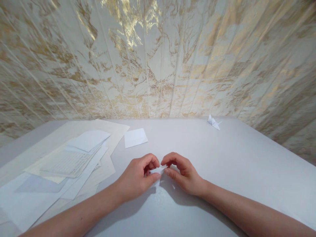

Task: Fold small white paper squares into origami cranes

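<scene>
A small folded piece of white paper (158, 170) is held between my two hands, low in the middle of the view. My left hand (140, 174) grips its left part, fingers curled and thumb in front. From the right, my right hand (183, 171) pinches the paper's other end between thumb and fingers. The fingertips of both hands are close together. Part of the paper is hidden behind the fingers, so its full shape cannot be made out.
A white table (222, 158) lies under my hands. Papers (74, 158) are piled at the left. A white paper square (135, 137) lies beyond my left hand. A folded paper crane (213, 122) sits at the back right, near a gold-patterned curtain (158, 65).
</scene>
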`<state>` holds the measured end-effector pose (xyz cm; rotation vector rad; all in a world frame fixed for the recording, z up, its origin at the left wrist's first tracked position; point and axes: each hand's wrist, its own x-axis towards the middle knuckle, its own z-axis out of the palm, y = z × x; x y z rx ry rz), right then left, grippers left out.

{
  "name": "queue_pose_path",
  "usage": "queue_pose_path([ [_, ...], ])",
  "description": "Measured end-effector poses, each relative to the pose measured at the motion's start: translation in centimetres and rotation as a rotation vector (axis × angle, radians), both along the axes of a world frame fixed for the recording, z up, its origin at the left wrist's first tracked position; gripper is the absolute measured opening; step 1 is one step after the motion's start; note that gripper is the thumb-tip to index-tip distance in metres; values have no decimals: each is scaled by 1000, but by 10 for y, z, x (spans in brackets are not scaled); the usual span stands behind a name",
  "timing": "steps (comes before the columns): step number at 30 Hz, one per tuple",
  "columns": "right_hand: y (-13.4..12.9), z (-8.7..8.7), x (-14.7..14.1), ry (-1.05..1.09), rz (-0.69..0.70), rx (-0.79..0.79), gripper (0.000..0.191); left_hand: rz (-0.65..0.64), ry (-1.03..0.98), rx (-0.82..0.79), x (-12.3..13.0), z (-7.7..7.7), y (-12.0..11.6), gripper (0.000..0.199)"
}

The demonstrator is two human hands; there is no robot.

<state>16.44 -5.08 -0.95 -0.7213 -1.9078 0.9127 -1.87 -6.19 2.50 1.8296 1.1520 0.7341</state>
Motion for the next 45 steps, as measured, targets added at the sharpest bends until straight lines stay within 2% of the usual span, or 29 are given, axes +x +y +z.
queue_pose_path([
  [4,0,3,1,-57,-29,97,5,1,80,121,-2,1,0,10],
  [9,0,5,3,-115,3,230,9,-18,220,306,-4,0,-2,6],
  [15,0,6,3,-147,-10,256,11,-63,266,454,-5,-4,-3,8],
  [18,-2,7,0,-110,-34,183,10,-47,241,482,-6,-4,-3,11],
  [24,-8,7,-8,-38,-116,-130,8,-23,182,520,-7,-7,-4,14],
  [27,-9,7,-10,15,-138,-218,7,1,163,514,-6,-7,-4,16],
  [37,-10,6,-15,108,-160,-249,6,60,72,474,-3,-5,-5,19],
  [45,-11,3,-13,174,-65,-273,24,81,-10,428,-2,-4,-5,19],
])
